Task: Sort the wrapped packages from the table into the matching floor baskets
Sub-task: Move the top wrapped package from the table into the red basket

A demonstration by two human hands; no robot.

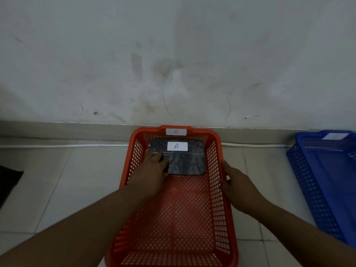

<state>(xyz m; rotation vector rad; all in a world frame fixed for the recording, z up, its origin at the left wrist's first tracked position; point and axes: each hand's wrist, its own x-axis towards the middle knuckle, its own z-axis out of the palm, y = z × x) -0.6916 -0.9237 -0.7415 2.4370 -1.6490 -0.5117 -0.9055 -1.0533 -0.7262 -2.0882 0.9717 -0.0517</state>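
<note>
Both hands work at the red basket point(221, 209), which stands on the tiled floor point(67, 170) against the wall point(173, 54). Left hand point(152, 170): reaches down inside the basket, fingers point(159, 157) laid on the near-left corner of the wrapped package point(185, 160); whether the fingers curl under its edge or only press on top cannot be told. Right hand point(237, 182): loosely open, resting against the outside of the basket's right wall, holding nothing, apparently steadying the basket.

Package: a dark, flat rectangle under clear film, lying at the far end of the basket, close to the far wall. Its white label point(177, 146) reads "A"; the tag point(176, 132) on the basket's far rim also reads "A", so package and basket match.

Step in hand, as judged: placement of an A package, at or near the point of release. The rest of the basket's mesh bottom is bare, which suggests an early stage of sorting.

Next move, as judged: the left hand lets go and lifts clear of the basket walls, the right hand leaves the rim, and the person turns to the table, not in view, for another package. A blue basket point(327, 180) stands well apart to the right; its tag point(335, 136) is too blurred to read.
</note>
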